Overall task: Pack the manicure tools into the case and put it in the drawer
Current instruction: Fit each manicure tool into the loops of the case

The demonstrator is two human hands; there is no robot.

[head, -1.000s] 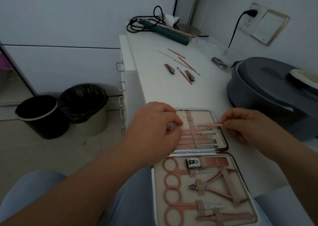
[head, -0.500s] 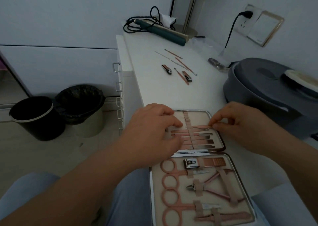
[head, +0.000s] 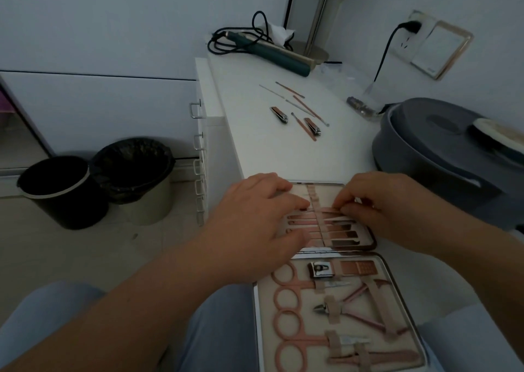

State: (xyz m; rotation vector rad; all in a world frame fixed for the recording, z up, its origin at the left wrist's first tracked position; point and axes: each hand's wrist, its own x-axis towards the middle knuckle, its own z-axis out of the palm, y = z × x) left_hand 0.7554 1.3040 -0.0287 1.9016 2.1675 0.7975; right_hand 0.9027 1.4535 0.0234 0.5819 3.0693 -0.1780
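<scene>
Rose-gold manicure case lies open at the desk's near edge, over my lap; scissors, nippers and one clipper already strapped in. Right hand pinches a slim tool, feeding it under the centre strap; left hand presses flat, fingers spread. Two loose nail clippers and several thin sticks wait farther up. I judge packing over half done; closing and drawer remain.

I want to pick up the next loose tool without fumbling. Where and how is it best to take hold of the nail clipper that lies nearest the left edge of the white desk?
The left nail clipper lies flat, apart from the other loose tools. Probably best: come from above and pinch its two long sides near the middle with thumb and one of the fingers.
</scene>
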